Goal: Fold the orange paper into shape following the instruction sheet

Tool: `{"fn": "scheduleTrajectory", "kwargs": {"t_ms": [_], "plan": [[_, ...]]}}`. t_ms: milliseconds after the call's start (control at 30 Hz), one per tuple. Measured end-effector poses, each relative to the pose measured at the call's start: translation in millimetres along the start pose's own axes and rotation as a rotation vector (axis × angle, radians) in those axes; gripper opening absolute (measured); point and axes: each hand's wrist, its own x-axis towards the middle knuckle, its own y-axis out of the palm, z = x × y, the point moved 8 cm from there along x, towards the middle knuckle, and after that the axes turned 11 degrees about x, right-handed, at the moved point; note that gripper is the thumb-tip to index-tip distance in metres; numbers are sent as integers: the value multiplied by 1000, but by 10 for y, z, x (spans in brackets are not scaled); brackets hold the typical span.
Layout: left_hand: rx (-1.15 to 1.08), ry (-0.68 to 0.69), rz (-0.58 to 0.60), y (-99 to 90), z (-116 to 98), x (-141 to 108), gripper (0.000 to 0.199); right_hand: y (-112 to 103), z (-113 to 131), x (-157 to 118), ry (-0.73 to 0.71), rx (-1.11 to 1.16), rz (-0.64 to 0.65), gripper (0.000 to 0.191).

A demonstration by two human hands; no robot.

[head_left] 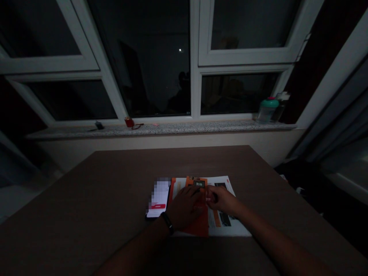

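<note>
My left hand (pixel 184 205), with a black band on the wrist, lies spread over an orange-red folded sheet or booklet (pixel 201 224). Its fingers point toward the sheet's top, where a dark panel with pale lettering shows. At the sheet's right edge, my right hand (pixel 220 197) is closed in a pinch; dim light hides what sits between the fingers. Under both hands is a larger white printed page or magazine (pixel 240 229) with orange and dark pictures. Just left of my left hand, a phone (pixel 158 199) lies with its screen lit and partly blurred.
The brown table (pixel 86 207) reaches toward a speckled stone sill (pixel 178 129) under dark windows. On the sill stand a small red jar (pixel 129 122), a small dark object (pixel 99 125) and a clear bottle with a teal lid (pixel 268 109). Curtains hang at both sides.
</note>
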Motion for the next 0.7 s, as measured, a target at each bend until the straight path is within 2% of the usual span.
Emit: {"fn": "scheduleTrajectory", "kwargs": {"t_ms": [100,267,367,533,700], "plan": [[7,-1,-4,-1,0,-2,47,33,44,-14,-18,-4,15,19],[74,-67,18,83,108,-14,44,-92,11,33,-8,-84,-157,14],[85,-63,31,109,128,-17,51,-121,-11,61,-25,-88,-192,11],[60,-55,22,42,86,-2,48,-135,-30,73,-26,-90,-196,9],[48,-38,5,18,61,3,45,-94,-7,64,-33,-57,-110,12]]}}
